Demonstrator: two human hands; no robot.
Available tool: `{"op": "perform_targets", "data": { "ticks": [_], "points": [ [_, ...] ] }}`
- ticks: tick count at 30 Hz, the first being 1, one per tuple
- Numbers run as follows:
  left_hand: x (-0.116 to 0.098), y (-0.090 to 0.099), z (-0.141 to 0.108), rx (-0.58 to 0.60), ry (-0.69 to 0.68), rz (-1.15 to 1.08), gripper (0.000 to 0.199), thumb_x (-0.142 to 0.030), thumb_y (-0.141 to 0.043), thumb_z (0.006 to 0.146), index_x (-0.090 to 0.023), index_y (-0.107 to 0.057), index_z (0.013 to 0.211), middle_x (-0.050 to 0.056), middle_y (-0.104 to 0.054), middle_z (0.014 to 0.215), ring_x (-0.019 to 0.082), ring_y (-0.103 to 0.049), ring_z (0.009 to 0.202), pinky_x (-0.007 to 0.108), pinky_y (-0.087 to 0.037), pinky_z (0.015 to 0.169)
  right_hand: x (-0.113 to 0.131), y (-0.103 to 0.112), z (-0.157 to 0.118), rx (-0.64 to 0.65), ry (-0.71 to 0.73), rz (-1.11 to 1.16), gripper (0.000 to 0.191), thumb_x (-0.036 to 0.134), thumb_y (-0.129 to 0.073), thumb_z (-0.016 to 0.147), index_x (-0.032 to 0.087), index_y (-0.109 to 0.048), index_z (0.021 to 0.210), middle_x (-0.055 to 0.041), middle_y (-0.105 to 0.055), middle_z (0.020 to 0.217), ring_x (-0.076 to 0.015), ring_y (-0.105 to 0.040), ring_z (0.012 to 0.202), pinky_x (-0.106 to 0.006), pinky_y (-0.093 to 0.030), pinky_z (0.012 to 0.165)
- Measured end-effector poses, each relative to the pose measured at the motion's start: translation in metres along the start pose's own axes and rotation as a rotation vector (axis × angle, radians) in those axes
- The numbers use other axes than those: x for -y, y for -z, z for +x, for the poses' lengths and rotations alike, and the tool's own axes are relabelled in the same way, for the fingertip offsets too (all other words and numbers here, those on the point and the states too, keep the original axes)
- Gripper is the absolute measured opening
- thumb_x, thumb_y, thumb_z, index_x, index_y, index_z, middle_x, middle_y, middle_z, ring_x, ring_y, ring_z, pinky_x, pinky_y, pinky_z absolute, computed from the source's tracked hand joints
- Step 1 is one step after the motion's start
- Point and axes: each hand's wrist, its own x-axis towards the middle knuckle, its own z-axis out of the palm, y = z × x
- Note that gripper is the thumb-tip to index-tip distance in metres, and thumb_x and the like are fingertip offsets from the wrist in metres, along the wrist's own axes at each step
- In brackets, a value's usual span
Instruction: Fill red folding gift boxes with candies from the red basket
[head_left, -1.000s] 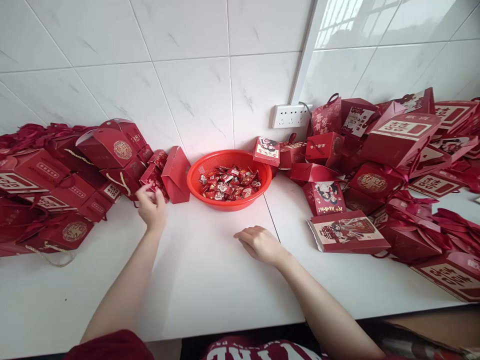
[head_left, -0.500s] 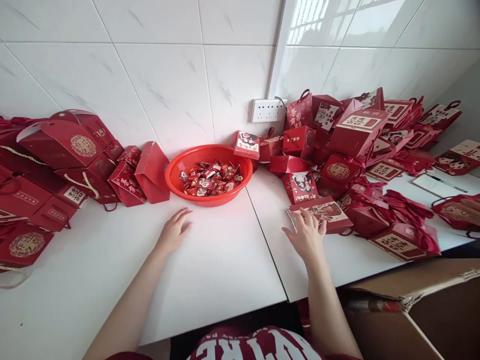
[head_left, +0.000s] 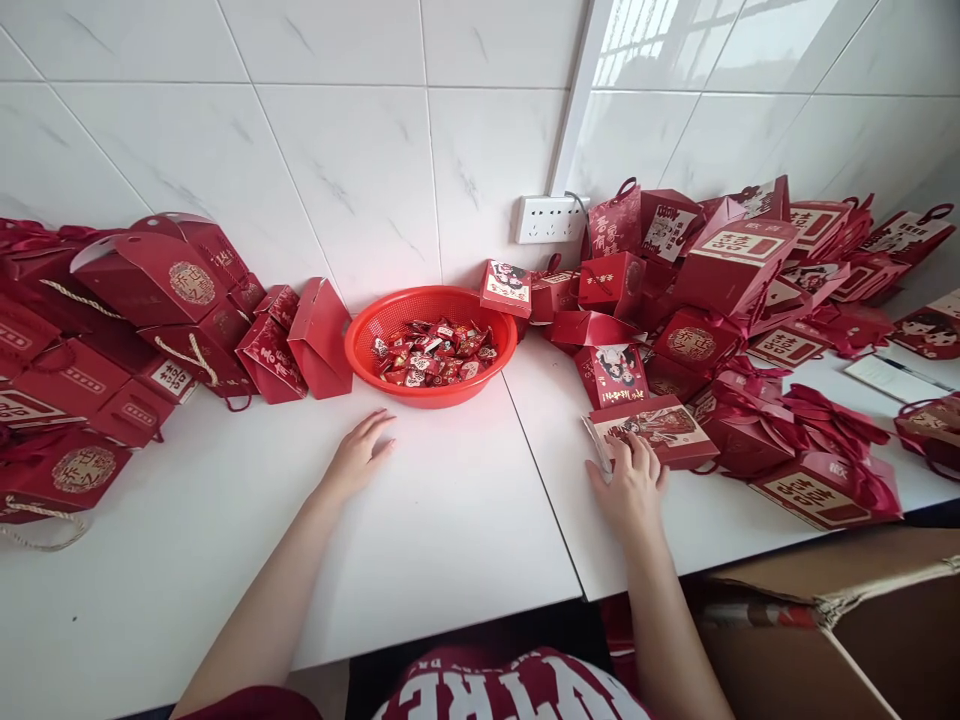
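My left hand (head_left: 360, 458) rests on the white table (head_left: 435, 510) with its fingers apart and nothing in it. Just beyond it stands a red plastic basket (head_left: 431, 397) holding many wrapped candies (head_left: 439, 352). On the right, the spread fingers of my right hand (head_left: 631, 485) touch the near left side of a flat red box (head_left: 664, 430) with a printed figure on top. The hand is open and grips nothing. A small red box (head_left: 506, 287) sits at the basket's right rim.
Red gift boxes are heaped on the left (head_left: 82, 380) and on the right (head_left: 739, 260). A power strip (head_left: 553, 220) is on the tiled wall. An open cardboard carton (head_left: 847, 590) stands below the table's right edge. A notepad with a pen (head_left: 892, 377) lies far right.
The view has turned slightly left, so things appear further right. My right hand has slid slightly towards me beside the flat box. A person's hand at the far right has left the view.
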Motion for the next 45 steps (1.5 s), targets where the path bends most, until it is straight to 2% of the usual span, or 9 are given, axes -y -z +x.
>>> {"op": "perform_targets", "data": {
  "ticks": [4,11,19,23,28,32,37,41,45],
  "points": [
    [0.002,-0.002,0.001,0.007,0.002,-0.010,0.048,-0.044,-0.045,0.098,-0.024,-0.054,0.140,0.007,-0.046,0.154,0.026,-0.042,0.144,0.044,-0.035,0.121,-0.006,-0.007,0.003,0.038,0.047,0.113,0.038,0.034,-0.049,0.093,0.017,-0.055,0.126,-0.0194,-0.053,0.139,-0.0370,-0.044,0.132,-0.056,-0.042,0.100],
    [0.002,-0.004,0.001,0.003,0.020,-0.024,0.049,-0.045,-0.045,0.097,-0.023,-0.053,0.140,0.008,-0.046,0.154,0.026,-0.042,0.144,0.045,-0.032,0.122,-0.009,0.001,0.006,-0.047,0.041,0.071,0.021,0.022,-0.047,0.092,0.016,-0.066,0.099,-0.0153,-0.068,0.096,-0.0324,-0.057,0.098,-0.046,-0.045,0.086],
    [-0.005,0.000,-0.001,0.018,0.063,-0.088,0.049,-0.043,-0.050,0.093,-0.019,-0.060,0.133,0.011,-0.049,0.150,0.030,-0.044,0.142,0.048,-0.034,0.121,0.037,0.057,0.008,-0.193,0.033,0.155,0.025,0.025,-0.045,0.100,0.018,-0.069,0.096,-0.0105,-0.071,0.088,-0.0264,-0.063,0.085,-0.040,-0.045,0.083],
    [-0.047,0.027,0.003,0.069,0.025,-0.166,0.042,-0.045,-0.050,0.094,-0.026,-0.064,0.129,0.007,-0.055,0.143,0.025,-0.055,0.130,0.039,-0.046,0.112,0.074,0.101,0.027,-0.247,0.090,0.364,0.021,0.026,-0.050,0.100,0.021,-0.071,0.099,-0.0088,-0.070,0.096,-0.0240,-0.066,0.089,-0.035,-0.052,0.076],
    [-0.139,0.095,0.011,0.177,-0.104,-0.411,0.041,-0.047,-0.054,0.096,-0.031,-0.059,0.133,0.004,-0.059,0.136,0.017,-0.066,0.099,0.031,-0.056,0.087,0.126,0.130,0.054,-0.038,0.251,0.744,0.017,0.020,-0.055,0.098,0.023,-0.068,0.108,-0.0057,-0.068,0.098,-0.0187,-0.066,0.083,-0.030,-0.055,0.066],
    [-0.180,0.125,0.020,0.170,-0.239,-0.387,0.058,-0.042,-0.076,0.081,-0.034,-0.056,0.136,0.003,-0.058,0.136,0.010,-0.058,0.073,0.024,-0.051,0.065,0.160,0.120,0.057,0.161,0.448,0.878,0.021,0.014,-0.050,0.100,0.023,-0.067,0.109,-0.0059,-0.066,0.100,-0.0180,-0.066,0.088,-0.030,-0.055,0.073],
    [-0.181,0.126,0.026,0.268,-0.284,-0.206,0.012,-0.032,-0.071,0.084,-0.024,-0.072,0.093,-0.002,-0.069,0.093,0.015,-0.063,0.080,0.025,-0.045,0.068,0.173,0.112,0.071,0.394,0.604,0.835,0.019,0.015,-0.053,0.098,0.022,-0.068,0.106,-0.0045,-0.068,0.098,-0.0166,-0.066,0.080,-0.029,-0.053,0.070],
    [-0.173,0.127,0.022,0.270,-0.296,-0.166,0.014,-0.017,-0.063,0.085,-0.025,-0.072,0.092,-0.003,-0.068,0.092,0.013,-0.061,0.075,0.024,-0.042,0.066,0.181,0.098,0.121,0.409,0.581,0.820,0.011,0.020,-0.058,0.096,0.020,-0.069,0.099,-0.0030,-0.072,0.095,-0.0151,-0.065,0.077,-0.026,-0.051,0.069],
    [-0.166,0.124,0.020,0.221,-0.334,-0.142,0.028,0.000,-0.047,0.081,-0.021,-0.066,0.081,-0.004,-0.067,0.090,0.010,-0.058,0.072,0.023,-0.039,0.065,0.205,0.049,0.183,0.511,0.574,0.534,0.017,0.015,-0.054,0.095,0.018,-0.070,0.102,-0.0037,-0.074,0.102,-0.0156,-0.067,0.090,-0.024,-0.050,0.081]
  ]
}}
